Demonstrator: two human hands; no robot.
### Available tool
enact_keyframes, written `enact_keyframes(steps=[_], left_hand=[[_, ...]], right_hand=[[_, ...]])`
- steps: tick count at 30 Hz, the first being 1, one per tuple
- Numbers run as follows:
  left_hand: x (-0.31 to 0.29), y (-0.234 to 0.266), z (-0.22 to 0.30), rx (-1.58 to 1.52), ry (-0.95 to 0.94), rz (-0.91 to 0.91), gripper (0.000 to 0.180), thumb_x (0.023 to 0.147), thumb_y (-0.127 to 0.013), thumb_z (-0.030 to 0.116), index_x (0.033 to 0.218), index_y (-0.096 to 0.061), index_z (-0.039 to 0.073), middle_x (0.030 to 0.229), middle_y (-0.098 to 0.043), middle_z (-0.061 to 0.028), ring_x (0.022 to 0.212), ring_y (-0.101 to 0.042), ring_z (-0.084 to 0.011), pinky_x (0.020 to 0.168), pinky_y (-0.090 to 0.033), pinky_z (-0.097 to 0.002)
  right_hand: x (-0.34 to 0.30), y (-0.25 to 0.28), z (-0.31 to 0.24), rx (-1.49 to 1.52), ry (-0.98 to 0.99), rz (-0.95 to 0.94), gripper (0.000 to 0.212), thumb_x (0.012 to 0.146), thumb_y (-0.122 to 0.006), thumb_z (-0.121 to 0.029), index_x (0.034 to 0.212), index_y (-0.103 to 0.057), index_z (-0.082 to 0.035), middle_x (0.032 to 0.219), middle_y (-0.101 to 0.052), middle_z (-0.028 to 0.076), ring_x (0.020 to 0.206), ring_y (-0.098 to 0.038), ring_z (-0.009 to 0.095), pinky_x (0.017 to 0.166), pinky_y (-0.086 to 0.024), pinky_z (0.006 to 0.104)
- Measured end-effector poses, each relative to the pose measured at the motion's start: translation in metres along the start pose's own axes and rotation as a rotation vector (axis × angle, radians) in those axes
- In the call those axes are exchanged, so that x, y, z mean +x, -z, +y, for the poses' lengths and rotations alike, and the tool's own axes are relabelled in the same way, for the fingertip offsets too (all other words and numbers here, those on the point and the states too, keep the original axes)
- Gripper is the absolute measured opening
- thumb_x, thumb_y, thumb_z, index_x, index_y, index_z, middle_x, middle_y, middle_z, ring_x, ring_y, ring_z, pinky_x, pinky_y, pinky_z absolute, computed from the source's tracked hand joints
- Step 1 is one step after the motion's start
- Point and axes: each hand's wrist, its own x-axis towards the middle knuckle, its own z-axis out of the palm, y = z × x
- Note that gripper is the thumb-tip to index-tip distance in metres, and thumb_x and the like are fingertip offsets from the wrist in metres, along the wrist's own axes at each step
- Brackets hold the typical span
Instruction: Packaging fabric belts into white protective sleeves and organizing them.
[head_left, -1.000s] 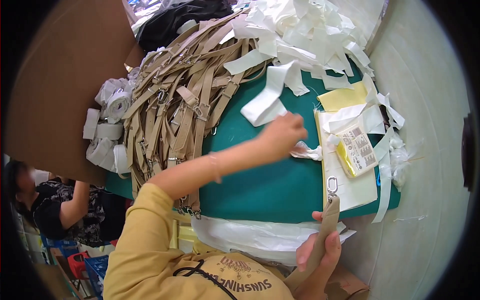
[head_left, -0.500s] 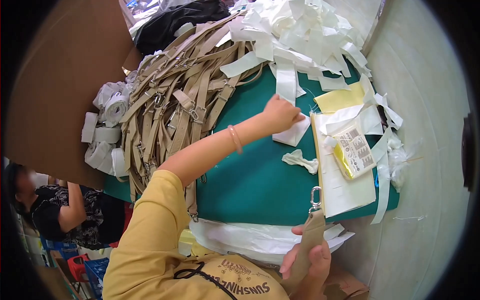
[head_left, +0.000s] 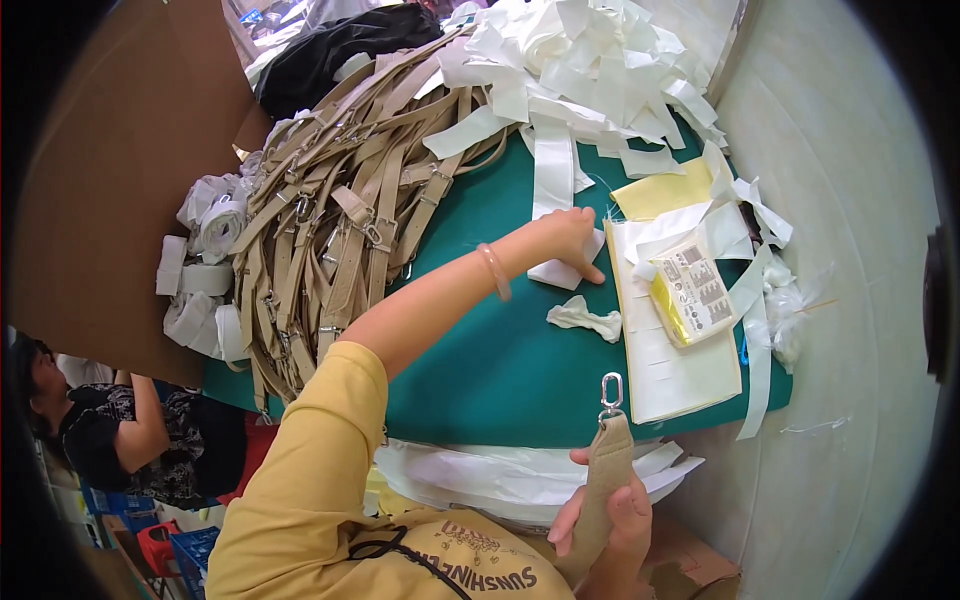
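Note:
My right hand [head_left: 622, 515] is closed around a beige strap [head_left: 610, 465], which stands up with a silver swivel clasp [head_left: 611, 392] at its top end. My left hand [head_left: 568, 240] reaches across the green tabletop and lies over the lower end of a white paper strip [head_left: 553, 175]. Its thumb and fingers are spread apart, and nothing shows gripped between them. Just below this hand lies a crumpled white scrap [head_left: 584, 319]. A big heap of beige straps [head_left: 345, 210] with metal buckles and clasps covers the left of the table.
White paper strips [head_left: 600, 60] pile up at the back. On the right, a yellow-and-white packet [head_left: 695, 293] rests on a stack of white sheets [head_left: 690, 385]. White rolls [head_left: 218, 228] stand beside the strap heap. A cardboard panel [head_left: 130, 170] borders the left, where another person [head_left: 150, 435] works.
My left hand has moved down along the white strip, and its fingers have opened from a closed pinch. My right hand still holds the strap. The view has shifted slightly.

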Motion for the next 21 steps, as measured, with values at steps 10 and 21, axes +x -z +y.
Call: enact_keyframes(steps=[10,21], left_hand=[[-0.108,0.039,0.020,0.211,-0.112,0.417,0.019,0.077,-0.065,0.011,0.096,-0.064,0.009,0.088,-0.059,-0.0077,0.085,-0.060,-0.0271,0.075,-0.044,-0.0409],[-0.275,-0.041,0.012,-0.084,-0.668,0.609,0.019,0.075,-0.070,0.005,0.092,-0.062,0.009,0.102,-0.062,-0.0037,0.096,-0.061,-0.0188,0.079,-0.044,-0.0356]], right_hand=[[-0.008,-0.019,0.010,0.009,0.008,0.130,0.059,0.095,-0.051,-0.034,0.131,-0.034,0.010,0.076,-0.064,0.027,0.055,-0.060,0.027,0.054,-0.051,0.0337],[0.020,-0.008,0.040,-0.031,-0.058,0.308,0.039,0.100,-0.038,-0.029,0.128,-0.036,-0.003,0.085,-0.062,0.020,0.058,-0.058,0.020,0.054,-0.047,0.0282]])
